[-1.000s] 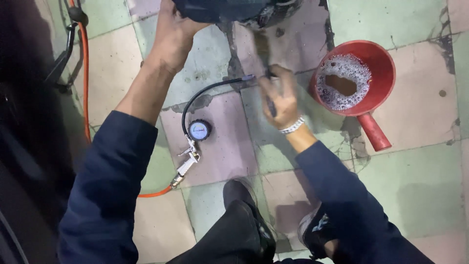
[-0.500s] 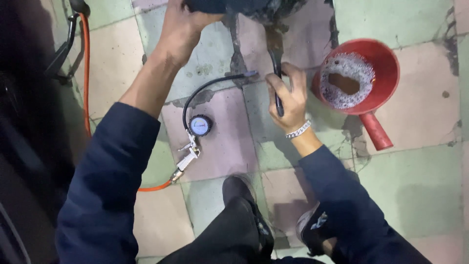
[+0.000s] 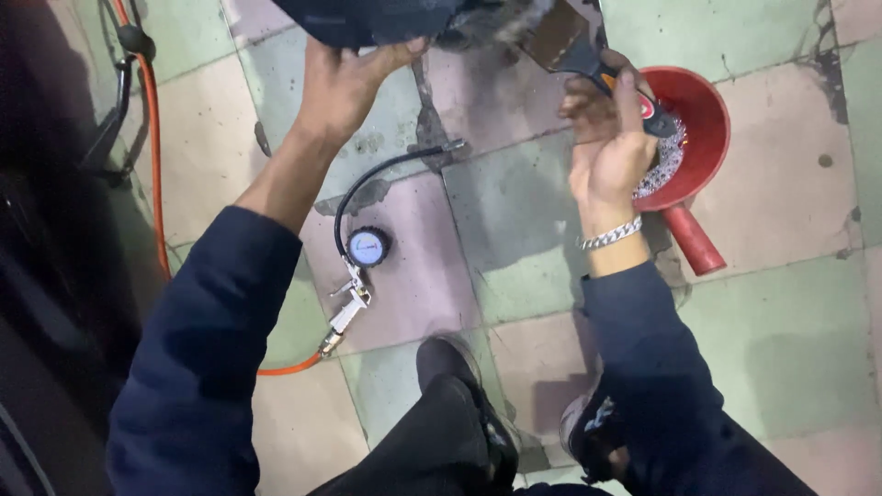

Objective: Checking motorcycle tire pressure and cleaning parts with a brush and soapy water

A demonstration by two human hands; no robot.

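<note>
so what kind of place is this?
Likely a tyre repair or vehicle workshop floor: an air inflator gauge on an orange hose lies on worn tiles, and the right hand holds a brush above a red scoop.

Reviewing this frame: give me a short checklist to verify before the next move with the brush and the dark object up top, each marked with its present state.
1. Left hand braces the dark object at its lower edge: ok.
2. Right hand grips the brush handle, bristle end up against the dark object: ok.
3. Red bowl with foamy liquid sits beside the right hand: ok.
4. Pressure gauge and black hose lie on the floor between the arms, away from the brush: ok.
5. Orange hose away from both shoes: ok.
6. Brush loaded with liquid: cannot tell.
</note>
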